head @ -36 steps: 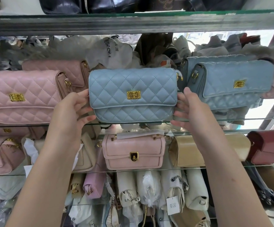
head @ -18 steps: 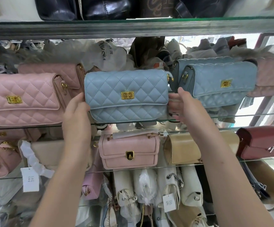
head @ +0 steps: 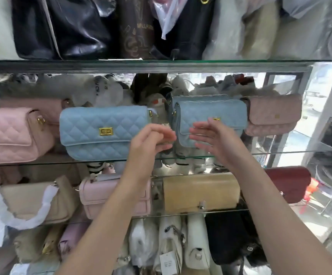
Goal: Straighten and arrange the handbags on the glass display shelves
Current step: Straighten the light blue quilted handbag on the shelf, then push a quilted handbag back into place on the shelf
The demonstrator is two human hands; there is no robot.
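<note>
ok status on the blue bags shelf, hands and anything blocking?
Left hand open, empty. Right hand open, at second blue bag, not gripping. First blue bag sits upright on glass shelf. Nothing blocking.

A white rectangular paper price tag (head: 168, 263) is hanging near the bottom centre, while a crumpled clear plastic bag (head: 161, 16) is drooping at the far top.

Single head view, worn high, facing straight into glass shelves (head: 260, 152) at close range. Both forearms enter from 6 o'clock, hands (head: 151, 141) near centre. Wide lens bends the edges. No second view.
</note>
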